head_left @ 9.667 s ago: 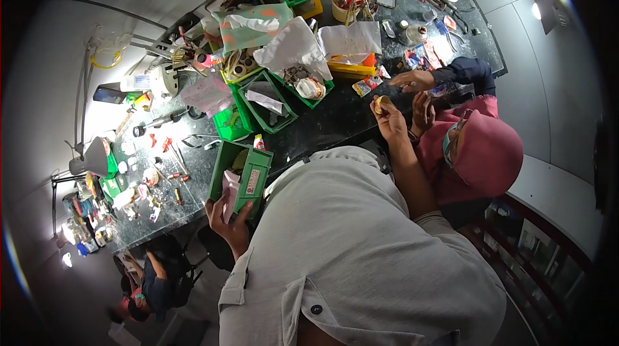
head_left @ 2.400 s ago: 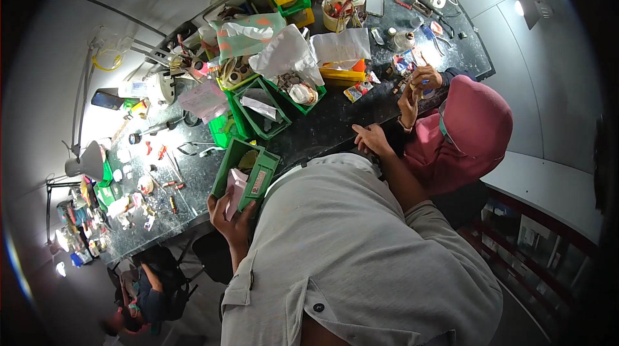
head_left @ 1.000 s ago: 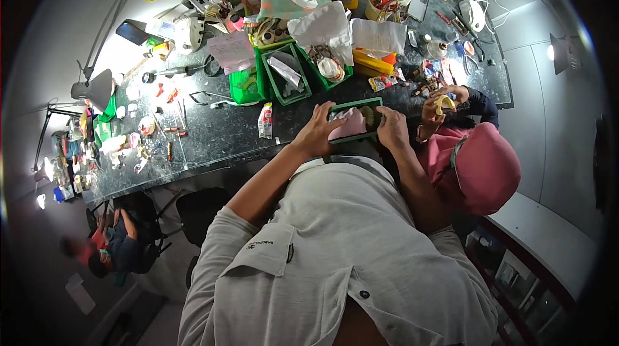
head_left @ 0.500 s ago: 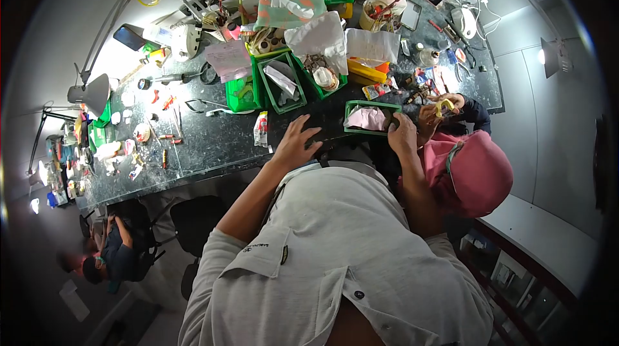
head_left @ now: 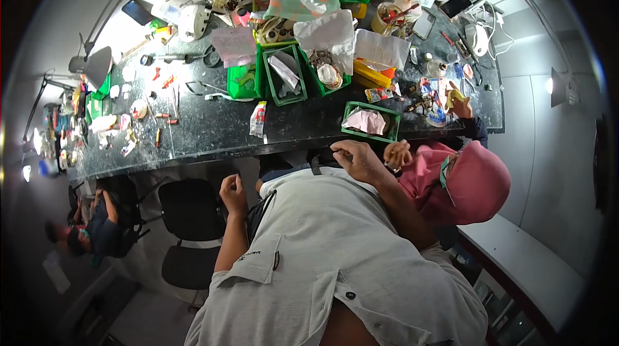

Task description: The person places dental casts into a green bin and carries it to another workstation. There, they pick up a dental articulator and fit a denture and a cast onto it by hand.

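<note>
My left hand (head_left: pixel 233 195) is off the table, left of my torso, with its fingers curled in and nothing visible in them. In front of my belly, near the table edge, is my right hand (head_left: pixel 358 160), loosely bent with fingers partly apart and holding nothing. It is just below a small green tray (head_left: pixel 351 131) that holds crumpled pinkish paper (head_left: pixel 366 121); hand and tray do not touch. A small red and white packet (head_left: pixel 258 118) lies on the dark tabletop (head_left: pixel 213 132) between and beyond my hands.
At my right, a person in a pink head covering (head_left: pixel 478 182) has one hand (head_left: pixel 398 153) near mine and the other (head_left: pixel 461 106) by a yellowish piece. Green bins (head_left: pixel 284 74), tools, lamps and papers stand farther back. A black chair (head_left: pixel 190 209) is at left.
My left hand has come off the table, down and left. My right hand has let go of the green tray's right side and moved down and left. The view has shifted slightly.
</note>
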{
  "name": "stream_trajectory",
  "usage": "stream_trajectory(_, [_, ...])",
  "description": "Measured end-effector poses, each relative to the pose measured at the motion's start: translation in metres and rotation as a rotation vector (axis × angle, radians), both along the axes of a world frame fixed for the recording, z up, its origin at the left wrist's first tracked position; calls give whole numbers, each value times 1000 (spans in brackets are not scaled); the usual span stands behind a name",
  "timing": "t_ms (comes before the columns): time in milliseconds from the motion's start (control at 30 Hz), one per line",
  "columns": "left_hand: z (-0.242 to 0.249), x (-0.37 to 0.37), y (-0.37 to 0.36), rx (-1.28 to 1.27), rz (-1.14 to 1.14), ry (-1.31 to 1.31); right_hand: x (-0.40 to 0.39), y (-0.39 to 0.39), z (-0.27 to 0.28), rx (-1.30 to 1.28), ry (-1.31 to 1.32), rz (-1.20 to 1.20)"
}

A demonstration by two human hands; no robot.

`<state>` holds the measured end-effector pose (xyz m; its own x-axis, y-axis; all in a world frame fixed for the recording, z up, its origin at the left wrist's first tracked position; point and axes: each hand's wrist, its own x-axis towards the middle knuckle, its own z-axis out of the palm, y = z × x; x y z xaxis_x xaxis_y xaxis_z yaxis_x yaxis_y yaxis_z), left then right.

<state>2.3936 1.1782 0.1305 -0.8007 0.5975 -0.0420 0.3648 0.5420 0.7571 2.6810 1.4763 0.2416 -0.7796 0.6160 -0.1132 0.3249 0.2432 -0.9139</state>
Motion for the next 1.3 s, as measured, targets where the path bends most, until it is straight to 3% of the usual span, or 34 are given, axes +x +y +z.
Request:
stream_trajectory(67, [-19, 11, -45, -313, 142, -113, 2, -2, 0, -21, -18, 39])
stream_trajectory(133, [-59, 22, -107, -438, 101, -247, 5, -4, -2, -40, -41, 72])
stream_trajectory(167, [-63, 31, -124, -638, 113, -348, 6, -5, -1, -35, -42, 83])
stream_trajectory(200, [-99, 35, -162, -705, 61, -438, 6, -5, 1, -38, -44, 94])
stream_trajectory(233, [-161, 46, -225, -704, 71, -441, 6, -5, 3, -48, -63, 101])
stream_trajectory(267, [-194, 43, -262, -200, 429, -1102, 6, -6, 5, -55, -80, 105])
stream_trajectory(433, [-140, 73, -286, -421, 223, -816, -2, -20, 11, -6, -81, 78])
stream_trajectory(467, [-130, 78, -276, -475, 172, -747, -5, -25, 12, -7, -53, 47])
stream_trajectory(500, [-141, 50, -190, -528, 124, -682, -6, -32, 14, -9, -28, 20])
stream_trajectory(567, [-101, 55, -180, -629, 41, -555, -10, -47, 21, -24, -30, 19])
stream_trajectory(700, [-77, 30, -180, -355, 189, -519, -14, -85, 29, -61, -110, 68])
stream_trajectory(733, [-98, 22, -196, -272, 226, -522, -13, -95, 30, -54, -112, 96])
stream_trajectory(900, [-58, 44, -240, -175, 374, -506, -3, -146, 13, -5, -314, 246])
stream_trajectory(1000, [-86, 85, -305, -242, 451, -568, 9, -180, -20, -94, -529, 327])
stream_trajectory(1067, [-100, 115, -354, -236, 470, -615, 25, -202, -56, -83, -638, 504])
stream_trajectory(1133, [-89, 149, -387, -348, 717, -902, 51, -223, -137, -219, -889, 629])
stream_trajectory(1167, [-97, 170, -410, -328, 749, -915, 56, -236, -134, -520, -869, 495])
stream_trajectory(1233, [-107, 208, -452, -426, 769, -658, 63, -232, -149, -540, -822, 568])
stream_trajectory(1300, [-107, 245, -477, -380, 908, -687, 58, -226, -145, -584, -820, 648])
